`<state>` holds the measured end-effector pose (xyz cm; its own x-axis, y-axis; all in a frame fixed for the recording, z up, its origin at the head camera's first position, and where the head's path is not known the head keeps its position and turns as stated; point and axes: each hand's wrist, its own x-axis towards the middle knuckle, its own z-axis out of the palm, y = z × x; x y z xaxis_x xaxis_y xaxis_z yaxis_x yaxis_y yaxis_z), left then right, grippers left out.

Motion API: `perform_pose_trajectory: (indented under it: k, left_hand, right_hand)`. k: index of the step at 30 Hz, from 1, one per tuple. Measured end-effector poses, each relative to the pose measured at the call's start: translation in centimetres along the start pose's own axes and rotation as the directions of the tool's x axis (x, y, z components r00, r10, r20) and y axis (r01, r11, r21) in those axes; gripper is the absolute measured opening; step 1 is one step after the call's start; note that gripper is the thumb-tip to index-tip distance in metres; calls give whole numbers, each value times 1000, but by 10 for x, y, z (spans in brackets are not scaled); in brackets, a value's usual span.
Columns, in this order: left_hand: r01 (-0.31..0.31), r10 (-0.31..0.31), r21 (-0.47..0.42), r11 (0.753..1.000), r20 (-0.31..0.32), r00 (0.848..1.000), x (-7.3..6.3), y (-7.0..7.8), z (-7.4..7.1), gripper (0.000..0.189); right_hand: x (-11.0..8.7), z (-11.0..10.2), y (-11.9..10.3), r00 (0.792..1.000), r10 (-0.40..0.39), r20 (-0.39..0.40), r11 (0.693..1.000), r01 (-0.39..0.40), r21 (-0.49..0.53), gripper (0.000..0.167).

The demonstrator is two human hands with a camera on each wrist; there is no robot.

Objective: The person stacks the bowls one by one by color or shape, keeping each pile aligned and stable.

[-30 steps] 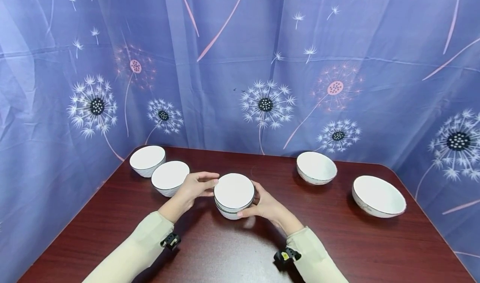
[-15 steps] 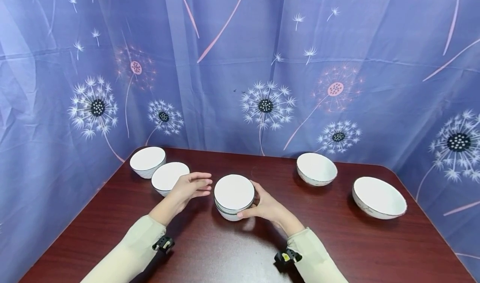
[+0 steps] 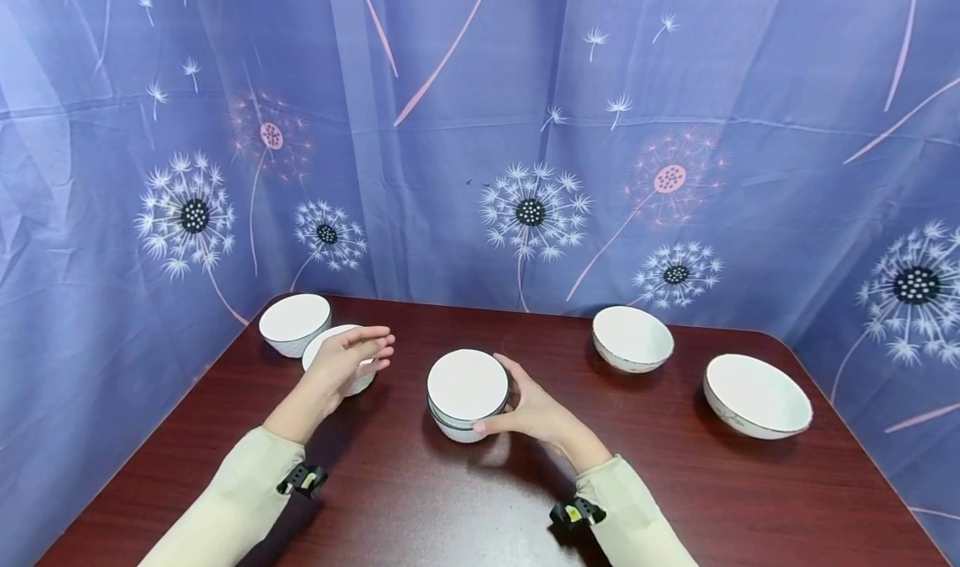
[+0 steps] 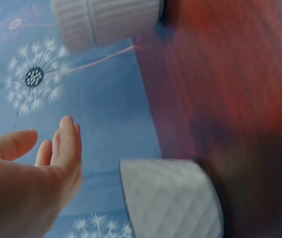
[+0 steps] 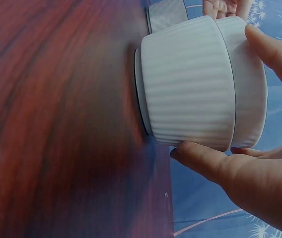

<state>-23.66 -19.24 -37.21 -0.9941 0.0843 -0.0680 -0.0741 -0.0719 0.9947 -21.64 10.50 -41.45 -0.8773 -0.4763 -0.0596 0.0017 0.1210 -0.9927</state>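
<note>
Stack of two white bowls gripped by the right hand, left hand now away.
A second ago the left fingers were at the stack's rim; now they lie loosely bent, thumb apart, overlapping the nearer left bowl in the head view. The right thumb and fingers curve round the stack, unmoved at mid-table.

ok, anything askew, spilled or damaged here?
Nothing stands out. The stacked bowls in the right hand look evenly nested, the other bowls stand upright on the table, and no spill or damage shows.
</note>
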Motion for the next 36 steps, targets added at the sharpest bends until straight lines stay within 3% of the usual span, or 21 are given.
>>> perform_pose_trajectory:
  k: [7,13,16,20,25,33,36]
  left_hand:
    - [-79,78,-10,997,-73,994,-6,13,-16,43]
    - [-138,122,-67,988,-200,972,-9,14,-28,38]
    - [-147,115,-89,985,-295,948,-9,11,-32,35]
    - [-173,124,-85,981,-410,903,-8,8,-36,34]
    - [-178,125,-59,982,-500,857,-8,3,-43,32]
    - [-114,88,-9,993,-574,814,-9,-5,-54,37]
    - [-76,53,-15,997,-583,811,-9,-8,-57,43]
  right_hand:
    - [1,0,0,1000,-16,1,1000,16,-3,109]
    - [2,0,0,999,-48,-18,999,48,13,106]
    - [2,-1,1,997,-63,-38,998,63,3,104]
    - [1,-1,3,995,-81,-53,997,81,-3,102]
    - [-1,-1,3,994,-90,-54,996,90,-2,102]
    - [1,-1,4,995,-91,-28,996,91,-1,103]
    - [2,-2,5,996,-93,-12,996,93,4,102]
